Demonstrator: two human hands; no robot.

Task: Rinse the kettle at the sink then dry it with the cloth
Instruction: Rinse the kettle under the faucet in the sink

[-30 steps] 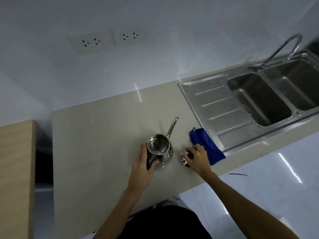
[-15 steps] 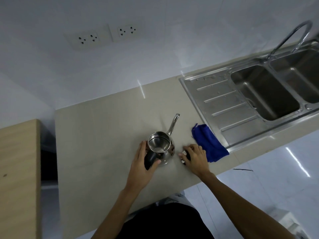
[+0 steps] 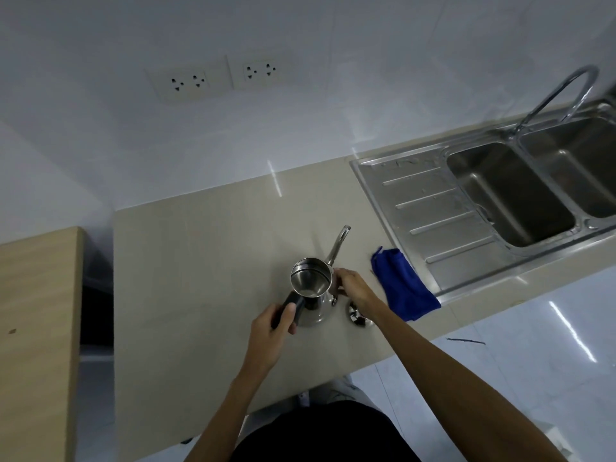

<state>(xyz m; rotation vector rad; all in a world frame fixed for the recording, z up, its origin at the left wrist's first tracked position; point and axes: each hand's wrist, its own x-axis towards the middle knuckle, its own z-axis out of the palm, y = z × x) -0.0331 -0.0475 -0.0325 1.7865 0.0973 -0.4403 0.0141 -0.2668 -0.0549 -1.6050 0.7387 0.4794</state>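
My left hand [image 3: 270, 331] is wrapped tight round the black handle of the open kettle [image 3: 311, 288], near the worktop's [image 3: 200, 261] front edge; my right hand's [image 3: 355, 290] fingers rest loosely against its side. The lid [image 3: 360, 317] and blue cloth [image 3: 401, 286] lie just right.

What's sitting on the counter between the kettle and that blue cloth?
In the head view, the kettle's lid lies on the counter between the kettle and the blue cloth, partly under the right hand, which touches the kettle.

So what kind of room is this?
Most likely a home kitchen: a stainless double sink with a gooseneck faucet, a tiled countertop, and wall sockets above it.
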